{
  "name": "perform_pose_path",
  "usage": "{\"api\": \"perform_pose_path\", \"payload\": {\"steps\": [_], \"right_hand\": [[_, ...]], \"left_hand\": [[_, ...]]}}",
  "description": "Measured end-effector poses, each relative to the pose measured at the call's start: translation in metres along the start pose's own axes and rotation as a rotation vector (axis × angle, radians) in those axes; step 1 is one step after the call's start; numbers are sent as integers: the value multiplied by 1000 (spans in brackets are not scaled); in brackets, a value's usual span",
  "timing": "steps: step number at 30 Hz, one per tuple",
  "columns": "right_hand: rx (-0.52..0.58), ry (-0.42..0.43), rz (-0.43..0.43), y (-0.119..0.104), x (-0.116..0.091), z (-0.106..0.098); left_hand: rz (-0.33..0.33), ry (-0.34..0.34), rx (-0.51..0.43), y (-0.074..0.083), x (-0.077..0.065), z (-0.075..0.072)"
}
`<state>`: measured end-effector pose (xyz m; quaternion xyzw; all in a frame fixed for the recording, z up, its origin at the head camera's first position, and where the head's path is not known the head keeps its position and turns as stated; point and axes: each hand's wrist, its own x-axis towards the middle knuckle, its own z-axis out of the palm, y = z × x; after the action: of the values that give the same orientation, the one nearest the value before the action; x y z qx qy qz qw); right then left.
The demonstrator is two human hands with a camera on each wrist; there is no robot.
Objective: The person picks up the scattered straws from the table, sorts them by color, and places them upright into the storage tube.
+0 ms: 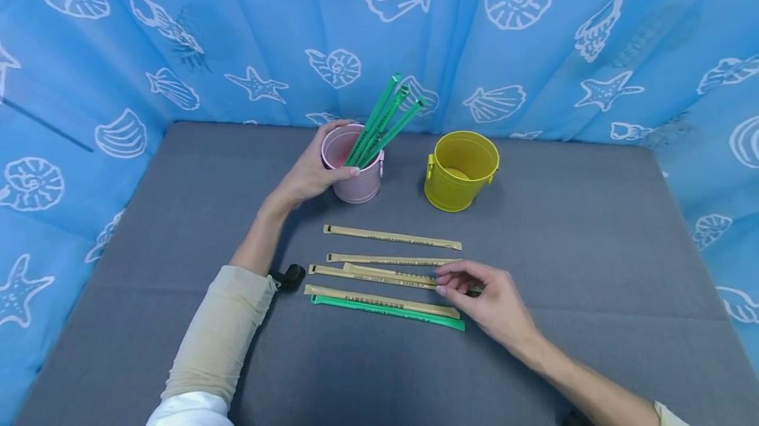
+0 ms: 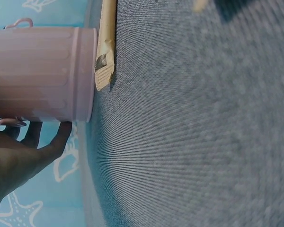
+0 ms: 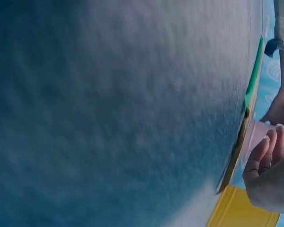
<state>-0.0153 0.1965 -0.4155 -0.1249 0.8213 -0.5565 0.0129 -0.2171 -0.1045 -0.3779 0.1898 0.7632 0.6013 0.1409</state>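
My left hand (image 1: pixel 309 170) grips the small pink bucket (image 1: pixel 359 186), thumb over the near rim and fingers round its left side. Several green wrapped straws (image 1: pixel 388 116) lean upright inside it. In the left wrist view, fingers curve against the wall of the pink bucket (image 2: pixel 35 75). My right hand (image 1: pixel 501 301) is low over the right ends of some tan wrapped straws (image 1: pixel 379 272), fingers bent and thumb near the index finger. Its fingertips overlap one slanted straw; I cannot tell whether they pinch it. The right wrist view shows that hand (image 3: pixel 272 175) with fingers together.
A yellow bucket (image 1: pixel 449 190) stands to the right of the pink one. Other tan straws (image 1: pixel 391 237) lie crosswise on the grey table (image 1: pixel 593 235), with one green straw (image 1: pixel 388 309) nearest me. A blue shell-print curtain (image 1: pixel 403 37) hangs behind and at both sides.
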Motion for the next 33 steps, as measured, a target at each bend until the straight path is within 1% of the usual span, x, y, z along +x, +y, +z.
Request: {"api": "perform_pose_path", "payload": {"steps": [4,5,8,14,18,22,24,28,33], "right_hand": [[-12,-29,17,2,-5,5],[-13,-36,24,2,-6,6],[-30,-56,39,3,-9,10],[-68,-131,45,5,-16,16],[-138,-131,22,6,-20,19],[-233,-108,-42,9,-22,21],[-261,-101,-83,11,-24,23],[-289,-81,-175,16,-27,26],[-285,-75,-278,21,-27,29]], "left_hand": [[4,12,16,-18,7,-2],[4,13,16,-20,8,-2],[8,16,23,-22,8,-1],[36,29,20,-21,7,-1],[44,30,17,-21,7,0],[48,31,11,-22,7,0],[49,32,9,-22,7,0],[51,32,5,-22,8,1],[61,32,-8,-22,8,1]]}}
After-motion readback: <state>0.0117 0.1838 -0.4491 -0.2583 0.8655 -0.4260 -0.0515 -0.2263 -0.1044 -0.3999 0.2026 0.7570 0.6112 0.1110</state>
